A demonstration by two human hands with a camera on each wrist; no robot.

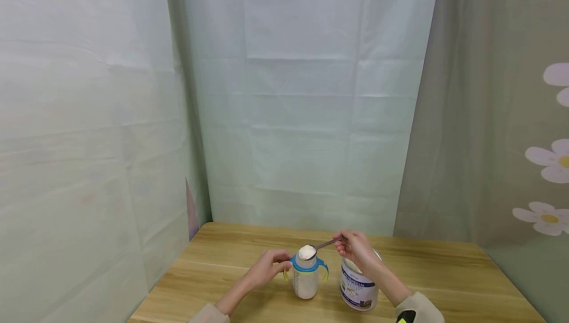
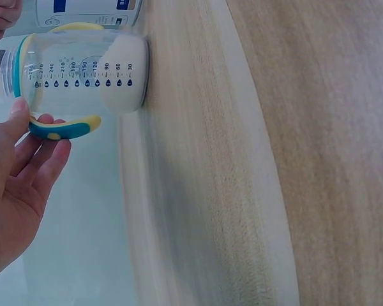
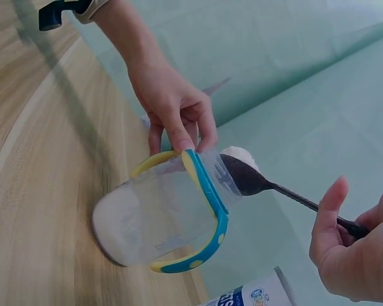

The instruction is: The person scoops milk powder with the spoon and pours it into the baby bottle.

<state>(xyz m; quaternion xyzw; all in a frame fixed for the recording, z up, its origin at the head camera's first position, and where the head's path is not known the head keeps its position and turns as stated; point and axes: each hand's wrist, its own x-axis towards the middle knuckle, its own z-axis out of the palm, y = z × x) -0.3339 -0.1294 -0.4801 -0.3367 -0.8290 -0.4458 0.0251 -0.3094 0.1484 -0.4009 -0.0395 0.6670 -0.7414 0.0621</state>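
A clear baby bottle [image 1: 305, 283] with a blue and yellow two-handled collar stands upright on the table, white powder in its lower part. My left hand [image 1: 270, 265] pinches one of its handles [image 2: 64, 129] between thumb and fingers. With my right hand [image 1: 355, 250] I grip the end of a dark metal spoon [image 3: 293, 195]. Its bowl, heaped with white powder [image 1: 306, 252], is at the bottle's open mouth. Below my right hand stands a white and purple milk powder tin [image 1: 358, 291], its opening partly hidden by the hand and forearm.
The wooden table [image 1: 240, 244] has its back edge against a pale green curtain [image 1: 302, 165]. More curtain hangs on the left side [image 1: 89, 165], and a flowered one [image 1: 489, 165] on the right.
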